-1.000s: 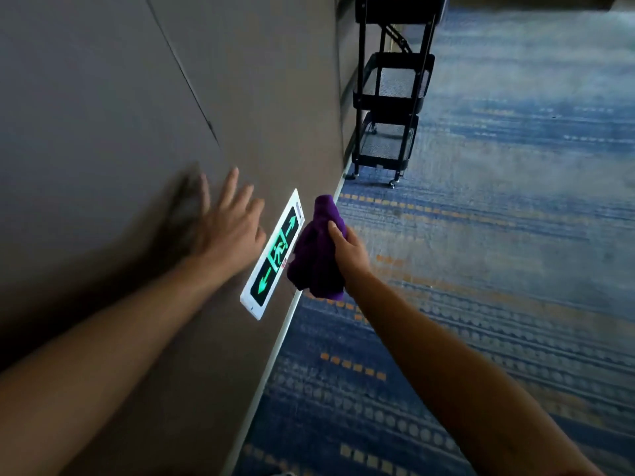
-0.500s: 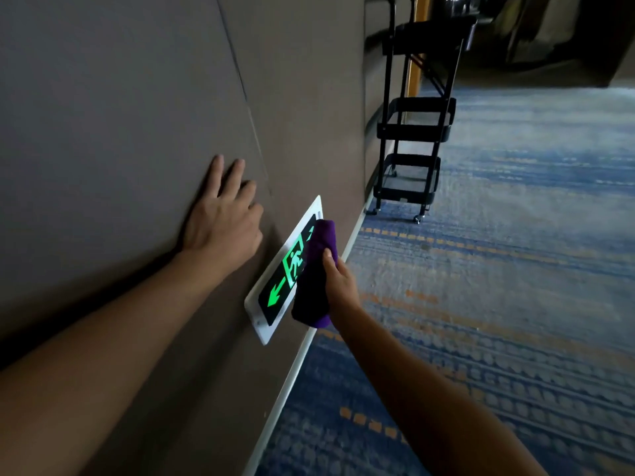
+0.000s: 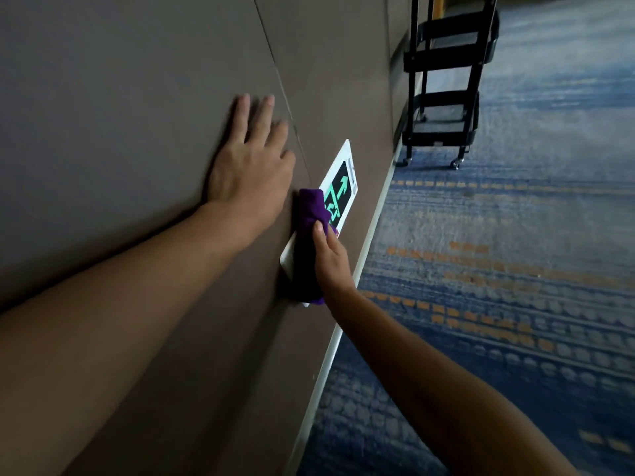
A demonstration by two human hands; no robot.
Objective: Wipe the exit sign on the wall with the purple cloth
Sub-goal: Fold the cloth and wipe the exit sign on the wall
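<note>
Wiping step under way. Right hand (image 3: 331, 261) presses bunched cloth (image 3: 309, 235) flat against sign (image 3: 340, 182) on wall (image 3: 137, 97), covering near half. Left hand (image 3: 252, 163) spread, braced on wall just above cloth. Next: slide cloth ahead of right hand over uncovered arrow end, keeping pressure.

The exit sign (image 3: 338, 187) on the wall shows a green arrow and part of a green running-figure symbol on black; no lettering is legible anywhere.
</note>
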